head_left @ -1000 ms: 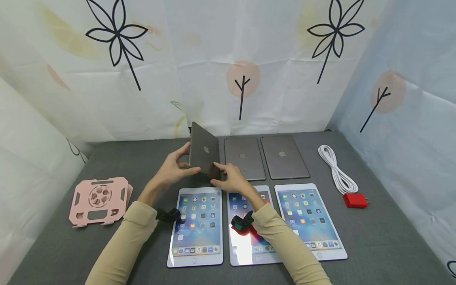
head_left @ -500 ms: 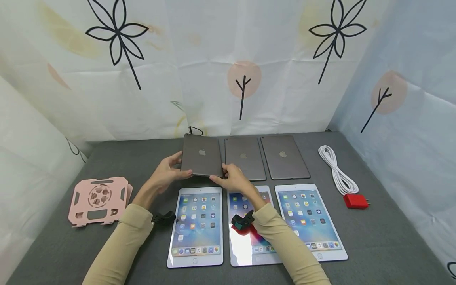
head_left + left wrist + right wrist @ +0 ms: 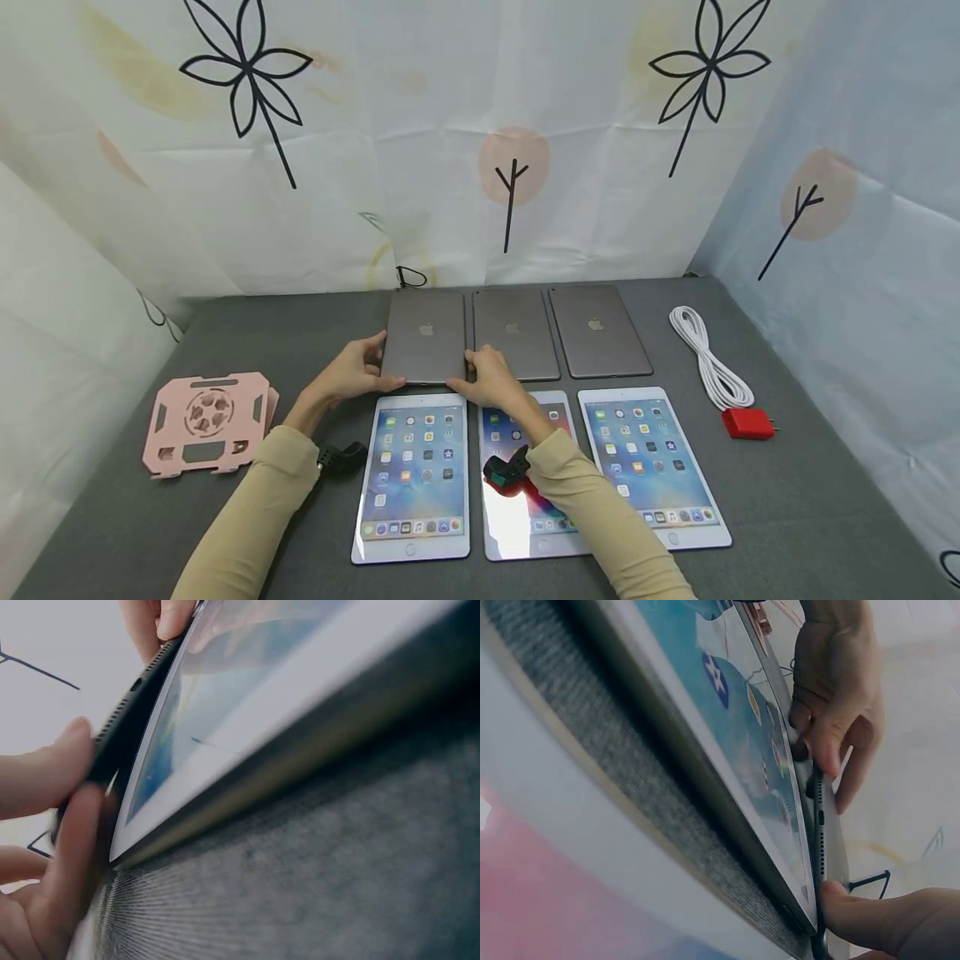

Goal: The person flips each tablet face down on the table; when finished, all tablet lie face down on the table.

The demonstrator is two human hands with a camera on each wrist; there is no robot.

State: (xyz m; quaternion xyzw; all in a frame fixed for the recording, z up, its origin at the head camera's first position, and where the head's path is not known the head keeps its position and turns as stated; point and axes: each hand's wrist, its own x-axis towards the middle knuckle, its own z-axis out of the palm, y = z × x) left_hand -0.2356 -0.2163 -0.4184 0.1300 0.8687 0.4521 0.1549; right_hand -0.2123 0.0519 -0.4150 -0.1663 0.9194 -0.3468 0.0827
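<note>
Gray tablet (image 3: 423, 342) tipped down from a steep tilt a second ago, now about flat, back up, far left on table (image 3: 810, 508). Hands part-closed: left hand (image 3: 352, 372) and right hand (image 3: 491, 381) grip its near corners, likely keeping it level. Middle gray tablet (image 3: 515, 337) just right, white tablet (image 3: 412, 492) just near: tight room. Pink stand (image 3: 243, 414) left; cable (image 3: 708, 358), plug (image 3: 747, 423) right.

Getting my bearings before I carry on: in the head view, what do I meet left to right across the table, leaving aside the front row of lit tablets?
Pink slotted piece, left hand, left gray tablet, middle gray tablet, right gray tablet, white cable, red plug.
</note>
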